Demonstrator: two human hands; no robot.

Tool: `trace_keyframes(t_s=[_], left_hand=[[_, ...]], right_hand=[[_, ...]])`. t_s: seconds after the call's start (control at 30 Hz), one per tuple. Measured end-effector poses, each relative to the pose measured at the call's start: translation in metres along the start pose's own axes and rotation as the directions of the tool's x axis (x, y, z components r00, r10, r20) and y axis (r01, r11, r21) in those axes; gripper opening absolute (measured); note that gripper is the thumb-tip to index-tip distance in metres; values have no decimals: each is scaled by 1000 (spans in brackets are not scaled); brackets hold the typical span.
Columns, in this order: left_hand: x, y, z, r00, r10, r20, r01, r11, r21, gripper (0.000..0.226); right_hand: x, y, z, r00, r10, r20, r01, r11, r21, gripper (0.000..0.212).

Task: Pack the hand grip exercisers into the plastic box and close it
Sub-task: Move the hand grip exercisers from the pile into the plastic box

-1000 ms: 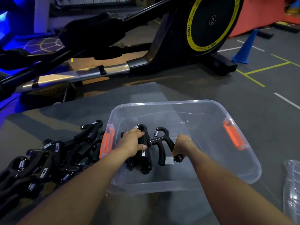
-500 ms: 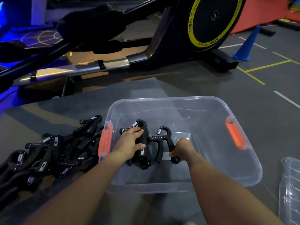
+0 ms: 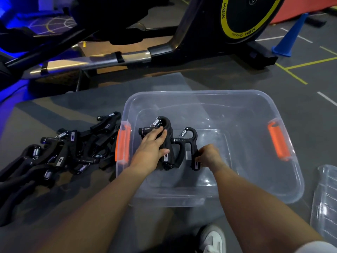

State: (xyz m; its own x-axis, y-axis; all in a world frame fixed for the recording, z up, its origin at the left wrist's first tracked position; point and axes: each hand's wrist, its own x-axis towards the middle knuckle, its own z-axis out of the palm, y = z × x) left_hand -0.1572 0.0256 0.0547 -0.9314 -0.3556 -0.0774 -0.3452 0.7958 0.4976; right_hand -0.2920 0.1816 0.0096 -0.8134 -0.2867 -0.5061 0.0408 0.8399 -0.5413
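Note:
A clear plastic box with orange latches stands open on the grey mat. Inside it, my left hand lies with straight fingers on a black hand grip exerciser at the box's left side. Just to the right, my right hand grips the lower handle of a second black exerciser, which stands upright on the box floor. Left of the box, a pile of several more black exercisers lies on the mat.
The clear lid lies at the right edge beside the box. A black and yellow exercise machine stands behind the mat. A blue cone is at the far right. My white shoe shows below.
My left fingers have straightened over the left exerciser. The right hand keeps its grip on the second exerciser. The camera has come a little closer to the box.

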Motion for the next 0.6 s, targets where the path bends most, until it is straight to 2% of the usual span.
trace_keyframes(t_s=[0.17,0.37,0.6], left_hand=[[-9,2,1,999,13,-32,-13,1000,16,64],[-8,2,2,999,11,-35,-10,999,36,64],[-5,0,4,1000,1,-12,0,999,43,62]], right_hand=[[-1,5,5,999,-36,-19,37,999,10,19],[-3,0,-2,995,-96,26,96,995,-13,21],[-1,-5,-4,981,-152,118,138,983,119,39]])
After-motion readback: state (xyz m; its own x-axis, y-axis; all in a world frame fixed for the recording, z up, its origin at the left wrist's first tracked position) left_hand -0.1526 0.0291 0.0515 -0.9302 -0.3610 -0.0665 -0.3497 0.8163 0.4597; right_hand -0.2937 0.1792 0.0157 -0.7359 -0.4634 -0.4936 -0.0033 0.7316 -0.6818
